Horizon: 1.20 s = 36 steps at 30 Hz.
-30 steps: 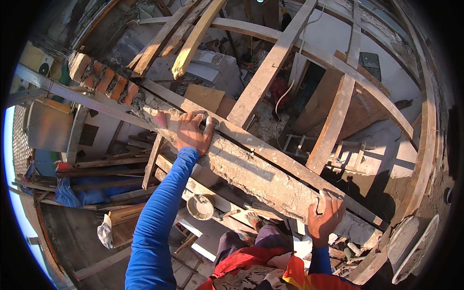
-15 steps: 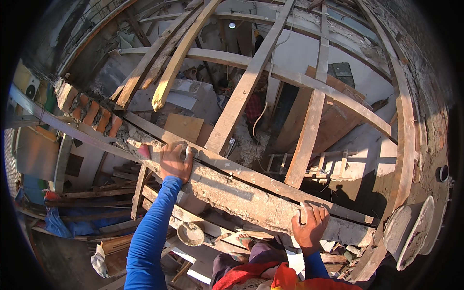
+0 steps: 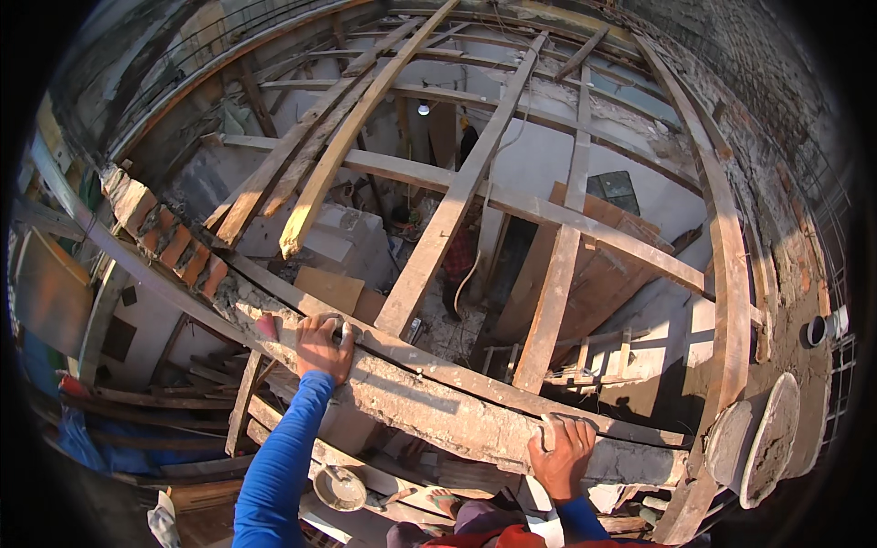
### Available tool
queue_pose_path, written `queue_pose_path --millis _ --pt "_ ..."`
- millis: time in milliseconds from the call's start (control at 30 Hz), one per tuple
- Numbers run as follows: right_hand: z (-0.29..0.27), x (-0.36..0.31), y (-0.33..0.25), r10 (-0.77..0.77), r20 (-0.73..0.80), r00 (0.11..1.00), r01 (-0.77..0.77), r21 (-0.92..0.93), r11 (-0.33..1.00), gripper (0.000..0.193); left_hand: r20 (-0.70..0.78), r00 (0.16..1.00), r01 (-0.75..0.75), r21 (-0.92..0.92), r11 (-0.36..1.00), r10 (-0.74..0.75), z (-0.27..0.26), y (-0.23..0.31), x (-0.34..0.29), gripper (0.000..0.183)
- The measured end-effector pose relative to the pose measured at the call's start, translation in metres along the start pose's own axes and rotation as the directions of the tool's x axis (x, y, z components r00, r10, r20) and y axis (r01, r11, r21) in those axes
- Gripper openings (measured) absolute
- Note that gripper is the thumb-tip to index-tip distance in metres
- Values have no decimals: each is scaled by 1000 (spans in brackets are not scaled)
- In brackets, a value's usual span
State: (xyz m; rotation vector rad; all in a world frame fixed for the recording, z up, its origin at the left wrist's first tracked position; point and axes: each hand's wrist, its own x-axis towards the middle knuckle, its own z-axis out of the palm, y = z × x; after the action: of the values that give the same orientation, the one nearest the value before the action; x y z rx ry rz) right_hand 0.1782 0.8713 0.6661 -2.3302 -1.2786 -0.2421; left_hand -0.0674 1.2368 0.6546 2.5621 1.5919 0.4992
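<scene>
A rough, mortar-crusted wall top (image 3: 429,402) runs across in front of me, with broken red brick (image 3: 178,247) exposed at its left end. My left hand (image 3: 324,349) rests over it, fingers curled across the far edge and thumb to the right. Farther right, my right hand (image 3: 564,457) grips the same wall top, its fingers bent over the far side. Along that far edge lies a long timber (image 3: 512,397). Close to the left hand is a small reddish piece (image 3: 266,326) on the wall. Neither hand appears to hold a tool.
Timber beams (image 3: 457,201) cross an open drop beyond the wall; a person in a red checked shirt (image 3: 459,256) is far below. A mortar-coated bowl (image 3: 339,488) sits below the wall on my side. Round, mortar-smeared pans (image 3: 770,440) stand at right. Loose planks (image 3: 178,402) lie lower left.
The view has tilted up and shifted slightly, so the beams and wall sit lower and farther left in it. Both hands keep their places on the wall top.
</scene>
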Motion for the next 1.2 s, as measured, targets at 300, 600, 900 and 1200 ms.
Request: queue_pose_path --millis 300,600,900,1200 --pt "-2 1 -3 -16 -19 1000 16 -4 1000 29 11 1000 20 5 1000 -20 -2 0 -1 38" --pt "-1 -1 -3 -21 -28 999 21 -10 1000 31 20 1000 22 4 1000 -22 -8 6 -2 39" --pt "3 -5 2 -19 -16 1000 19 -24 1000 32 62 997 42 12 999 -42 -9 6 -1 42" --pt "2 -4 -2 -24 -9 1000 24 -17 1000 32 8 1000 10 -16 1000 -10 1 -4 -1 41"
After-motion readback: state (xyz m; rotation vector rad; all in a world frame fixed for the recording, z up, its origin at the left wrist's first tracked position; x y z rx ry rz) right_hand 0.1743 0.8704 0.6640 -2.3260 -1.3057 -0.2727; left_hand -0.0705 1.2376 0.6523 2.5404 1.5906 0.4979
